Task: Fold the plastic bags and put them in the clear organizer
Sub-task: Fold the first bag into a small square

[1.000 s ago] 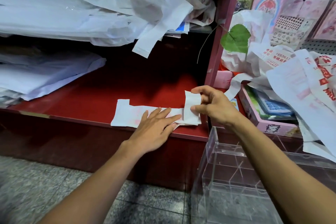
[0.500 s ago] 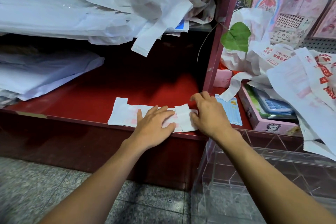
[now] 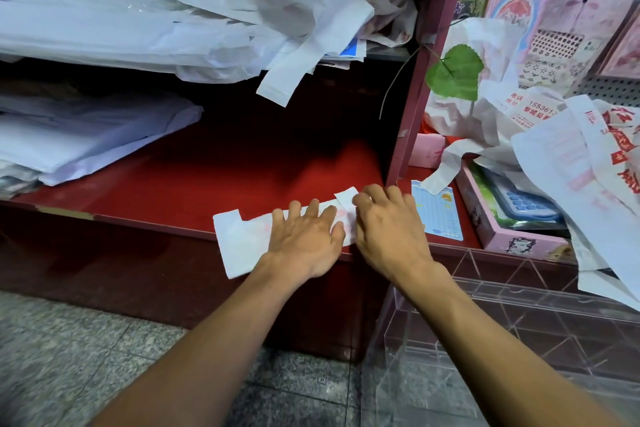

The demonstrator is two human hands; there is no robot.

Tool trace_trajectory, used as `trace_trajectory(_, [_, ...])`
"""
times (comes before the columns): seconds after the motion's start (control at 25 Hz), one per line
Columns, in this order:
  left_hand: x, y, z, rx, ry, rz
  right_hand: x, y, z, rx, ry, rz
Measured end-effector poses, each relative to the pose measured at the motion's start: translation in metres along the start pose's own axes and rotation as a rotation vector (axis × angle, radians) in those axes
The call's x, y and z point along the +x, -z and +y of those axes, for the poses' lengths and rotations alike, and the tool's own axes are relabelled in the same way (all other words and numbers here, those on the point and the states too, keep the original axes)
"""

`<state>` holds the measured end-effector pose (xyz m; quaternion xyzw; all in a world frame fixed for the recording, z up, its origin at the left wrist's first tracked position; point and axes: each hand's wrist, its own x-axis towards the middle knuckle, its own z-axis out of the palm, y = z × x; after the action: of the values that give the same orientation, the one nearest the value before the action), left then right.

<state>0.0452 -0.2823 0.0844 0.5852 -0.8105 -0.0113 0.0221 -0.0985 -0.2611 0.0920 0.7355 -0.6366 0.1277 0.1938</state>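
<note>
A white plastic bag (image 3: 239,243), folded into a long strip, lies along the front edge of the red shelf (image 3: 194,184). Its left end hangs a little over the edge. My left hand (image 3: 304,239) lies flat on the strip's middle with fingers spread, pressing it down. My right hand (image 3: 388,225) covers the strip's right end with fingers curled over the folded-back flap (image 3: 346,197). The clear organizer (image 3: 519,291) stands on the floor at lower right, under my right forearm, with empty compartments.
Loose crumpled bags (image 3: 294,10) spill from the upper shelf, and more bags (image 3: 571,156) pile up at right. Flat white sheets (image 3: 86,139) are stacked at left. A blue card (image 3: 440,215), a pink box (image 3: 502,236) and a green leaf (image 3: 453,73) sit right of the shelf post.
My right hand brought the lifted end flap down over the strip and now covers it. The strip has slid toward the shelf's front edge, with its left end overhanging.
</note>
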Motion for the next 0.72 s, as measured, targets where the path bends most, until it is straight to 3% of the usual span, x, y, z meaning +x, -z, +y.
trace_trajectory(0.12, [0.005,0.007,0.002,-0.014,0.019,-0.037,-0.002,0.008,-0.013,0.147,0.031,-0.126])
trace_trajectory(0.24, [0.02,0.017,-0.021,-0.373,0.045,0.017,-0.001,0.0,-0.011,0.193,0.023,-0.246])
trace_trajectory(0.32, [0.023,0.023,-0.05,-0.564,0.03,-0.028,0.006,-0.005,-0.005,0.276,-0.021,-0.289])
trace_trajectory(0.44, [0.018,0.023,-0.083,-0.535,-0.064,-0.135,0.013,-0.008,-0.002,0.177,0.006,-0.257])
trace_trajectory(0.56, [0.018,0.019,-0.089,-0.57,-0.127,-0.154,0.001,-0.005,-0.008,0.144,0.209,-0.15])
trace_trajectory(0.72, [0.016,0.013,-0.083,-0.66,-0.119,-0.111,-0.008,0.001,-0.012,0.367,0.301,-0.322])
